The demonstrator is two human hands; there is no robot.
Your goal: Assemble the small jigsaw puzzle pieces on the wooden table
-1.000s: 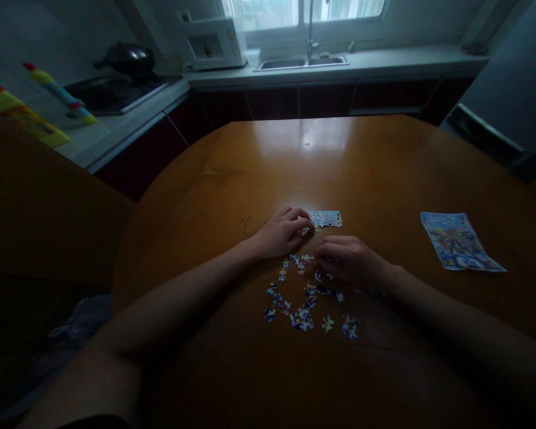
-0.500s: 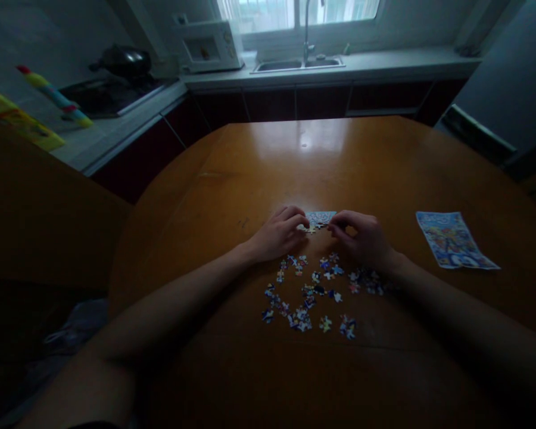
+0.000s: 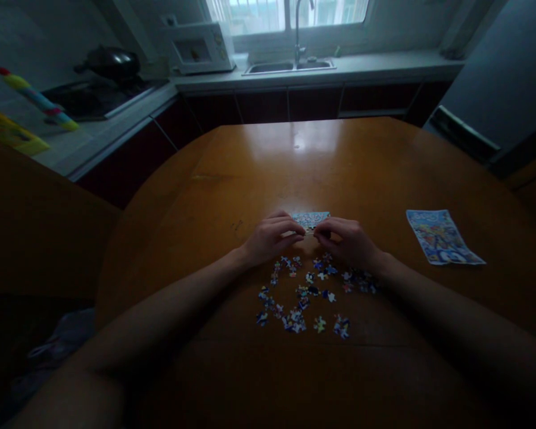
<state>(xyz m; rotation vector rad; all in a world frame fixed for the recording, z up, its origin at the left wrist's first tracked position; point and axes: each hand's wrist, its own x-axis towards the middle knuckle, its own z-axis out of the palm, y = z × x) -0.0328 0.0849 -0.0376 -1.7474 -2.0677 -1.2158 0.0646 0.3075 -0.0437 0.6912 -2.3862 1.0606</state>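
A partly joined jigsaw puzzle (image 3: 311,219), light blue along its far side, lies on the table between my hands. My left hand (image 3: 272,239) is closed at its near left edge, thumb and fingers pinching that edge. From the right, my right hand (image 3: 346,239) reaches to the near edge, thumb and forefinger pinched on a small puzzle piece that is mostly hidden by the fingers. The fingertips of both hands are close together. Loose jigsaw pieces (image 3: 295,322) lie scattered nearer to me, some in small clusters, several beside my right wrist.
A creased colourful picture sheet (image 3: 444,237) lies on the right of the wooden table (image 3: 259,173). Beyond the table are a counter with a sink (image 3: 290,67), a microwave (image 3: 201,49) and a dark pan (image 3: 111,62) on the stove.
My right hand has moved left and in to the puzzle's near edge with its piece. My left fingers have closed at the edge. The view has shifted slightly.
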